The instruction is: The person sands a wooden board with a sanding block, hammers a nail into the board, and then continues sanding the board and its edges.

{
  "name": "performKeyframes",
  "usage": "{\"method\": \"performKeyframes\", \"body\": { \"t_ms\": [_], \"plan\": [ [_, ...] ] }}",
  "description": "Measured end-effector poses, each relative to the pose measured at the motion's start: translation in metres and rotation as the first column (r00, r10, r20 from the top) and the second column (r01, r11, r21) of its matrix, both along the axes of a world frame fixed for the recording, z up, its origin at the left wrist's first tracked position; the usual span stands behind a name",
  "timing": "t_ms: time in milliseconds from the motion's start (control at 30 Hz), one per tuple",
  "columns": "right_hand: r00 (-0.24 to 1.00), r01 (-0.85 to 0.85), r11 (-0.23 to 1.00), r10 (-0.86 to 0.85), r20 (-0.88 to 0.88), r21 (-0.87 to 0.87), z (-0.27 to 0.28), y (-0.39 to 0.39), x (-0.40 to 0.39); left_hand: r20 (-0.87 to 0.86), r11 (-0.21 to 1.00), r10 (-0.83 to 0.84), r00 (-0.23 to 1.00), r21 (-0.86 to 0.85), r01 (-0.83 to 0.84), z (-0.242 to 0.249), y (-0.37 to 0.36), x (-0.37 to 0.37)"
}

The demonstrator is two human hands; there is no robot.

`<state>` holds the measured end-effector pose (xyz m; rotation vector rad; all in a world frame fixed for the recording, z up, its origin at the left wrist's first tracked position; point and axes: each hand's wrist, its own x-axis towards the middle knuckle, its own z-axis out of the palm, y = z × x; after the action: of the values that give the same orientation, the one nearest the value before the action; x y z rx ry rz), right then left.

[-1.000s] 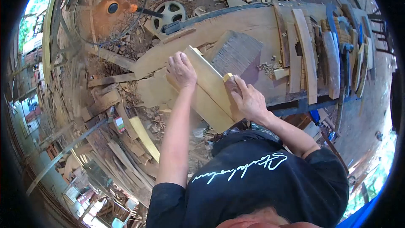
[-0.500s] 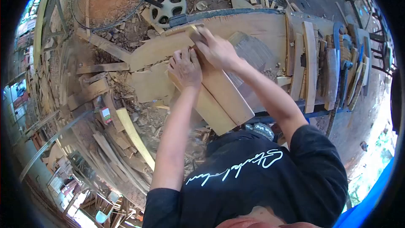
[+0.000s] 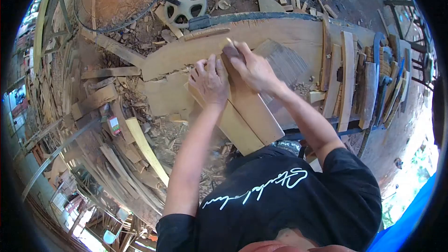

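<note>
A wooden panel (image 3: 249,112) of two joined boards slants away from my body, its near end by my waist. My left hand (image 3: 210,81) holds the panel near its far end, fingers bent and slightly apart on the wood. Beside it, my right hand (image 3: 255,71) is closed round a small brown block (image 3: 229,50) with a pale tip. That block sits over the panel's far end, and its underside is hidden. Under the panel's far part lies a broad wooden worktop (image 3: 163,65). A grey weathered board (image 3: 287,63) rests to the right of my right hand.
Several wooden strips (image 3: 346,81) and clamps (image 3: 377,60) line the right side. A thin wood strip (image 3: 207,33) lies near the worktop's far edge. Beyond stands a spoked wheel (image 3: 185,7). Scrap wood covers the ground, with a pale curved slat (image 3: 145,147) at left.
My right hand and the brown block have shifted slightly right and toward me along the panel. The thin strip beyond now shows more fully. My left hand stays on the panel.
</note>
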<state>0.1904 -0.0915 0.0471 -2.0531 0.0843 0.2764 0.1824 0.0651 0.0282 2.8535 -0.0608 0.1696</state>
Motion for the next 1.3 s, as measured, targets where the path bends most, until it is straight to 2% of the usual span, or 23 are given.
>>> {"method": "performKeyframes", "body": {
  "t_ms": [67, 167, 200, 267, 300, 400, 500, 667, 700, 800, 900, 967, 1000, 1133, 1200, 1267, 1300],
  "plan": [
    [0.992, 0.033, 0.998, -0.027, -0.122, 0.048, -0.003, 0.006, 0.037, -0.007, 1.0, -0.009, 1.0, -0.029, 0.009, 0.0, 0.0, 0.001],
    [0.993, -0.042, 0.994, 0.052, -0.108, 0.097, -0.024, 0.008, 0.067, 0.014, 1.0, -0.014, 1.0, 0.012, 0.014, 0.003, -0.001, 0.001],
    [0.993, -0.037, 0.995, 0.048, -0.112, 0.095, -0.016, 0.004, 0.057, 0.009, 1.0, -0.018, 1.0, 0.009, 0.018, 0.005, 0.0, 0.0],
    [0.949, 0.041, 0.965, 0.044, -0.313, 0.26, 0.015, -0.01, 0.019, -0.027, 1.0, -0.019, 0.999, -0.01, 0.019, 0.004, -0.001, 0.001],
    [0.988, 0.016, 0.991, 0.004, -0.156, 0.131, 0.012, -0.008, 0.008, -0.036, 1.0, -0.013, 0.999, -0.014, 0.012, 0.003, -0.001, 0.003],
    [0.974, 0.028, 0.977, 0.021, -0.225, 0.212, -0.008, -0.003, 0.038, -0.036, 0.998, -0.055, 0.998, 0.03, 0.057, 0.002, 0.003, -0.001],
    [0.986, -0.025, 0.982, 0.056, -0.16, 0.19, -0.019, 0.004, 0.071, -0.032, 0.996, -0.061, 0.998, 0.06, 0.063, 0.004, 0.002, 0.002],
    [0.981, 0.005, 0.983, 0.032, -0.194, 0.184, 0.007, -0.014, 0.002, -0.043, 0.997, -0.06, 0.997, 0.044, 0.062, 0.006, 0.0, 0.001],
    [0.99, 0.001, 0.99, 0.019, -0.141, 0.138, 0.002, -0.012, 0.003, -0.05, 0.997, -0.06, 0.997, 0.043, 0.062, 0.005, 0.001, -0.001],
    [0.983, -0.065, 0.996, 0.075, -0.168, 0.066, 0.0, 0.002, 0.052, -0.021, 0.995, -0.069, 0.997, 0.072, 0.07, 0.001, 0.0, 0.001],
    [0.995, -0.03, 0.998, 0.035, -0.095, 0.051, 0.001, 0.009, 0.055, 0.0, 0.994, -0.07, 0.998, 0.089, 0.069, -0.006, 0.005, -0.001],
    [0.996, 0.008, 0.996, 0.0, -0.088, 0.091, 0.017, -0.006, 0.004, 0.007, 0.996, -0.047, 0.999, 0.074, 0.046, -0.003, 0.001, -0.001],
    [0.999, 0.03, 0.999, -0.03, 0.011, 0.04, 0.016, -0.013, -0.034, 0.013, 0.996, -0.056, 0.998, 0.067, 0.055, -0.001, -0.002, 0.0],
    [0.986, -0.07, 0.995, 0.08, -0.145, 0.069, 0.036, -0.071, -0.167, -0.03, 0.996, -0.035, 0.999, 0.078, 0.037, 0.002, -0.002, -0.002],
    [0.974, -0.087, 0.99, 0.108, -0.198, 0.115, 0.036, -0.101, -0.197, -0.002, 0.996, -0.08, 0.997, 0.039, 0.08, 0.0, -0.001, -0.001],
    [0.94, 0.114, 0.947, -0.005, -0.34, 0.3, 0.044, -0.122, -0.216, 0.01, 0.991, -0.128, 0.992, 0.043, 0.128, 0.0, 0.001, 0.006],
    [0.962, 0.186, 0.951, -0.126, -0.241, 0.245, 0.029, -0.124, -0.226, 0.007, 0.986, -0.164, 0.986, 0.039, 0.163, -0.002, 0.001, 0.003]
  ]
}}
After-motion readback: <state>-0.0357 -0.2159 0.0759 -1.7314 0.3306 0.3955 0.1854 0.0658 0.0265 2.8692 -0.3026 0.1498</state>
